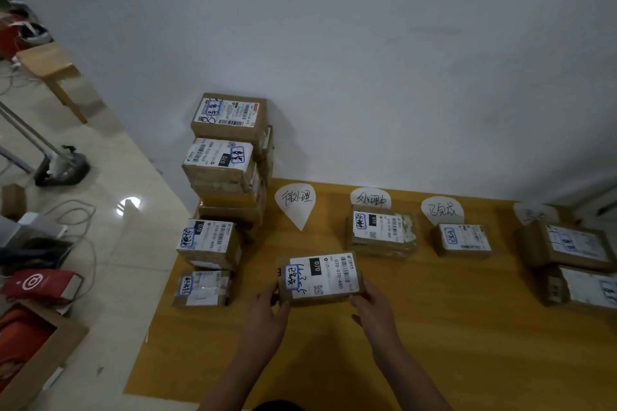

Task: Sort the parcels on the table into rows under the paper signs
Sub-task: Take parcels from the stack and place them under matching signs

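Note:
A cardboard parcel (319, 277) with a white shipping label is held between both hands above the wooden table (434, 344). My left hand (267, 314) grips its left end and my right hand (370, 304) grips its right end. Paper signs with handwriting lie along the table's far edge: a first sign (297, 203), a second sign (370, 198), a third sign (442, 210) and a fourth sign (534, 212). One parcel (382, 230) sits under the second sign, one parcel (462, 238) under the third, and two parcels (567, 245) (584, 287) under the fourth.
A tall stack of unsorted parcels (227, 157) stands at the table's far left corner against the white wall, with lower parcels (208, 243) (202, 289) in front of it. To the left, the tiled floor holds cables, a red bag (40, 284) and an open carton (36, 354).

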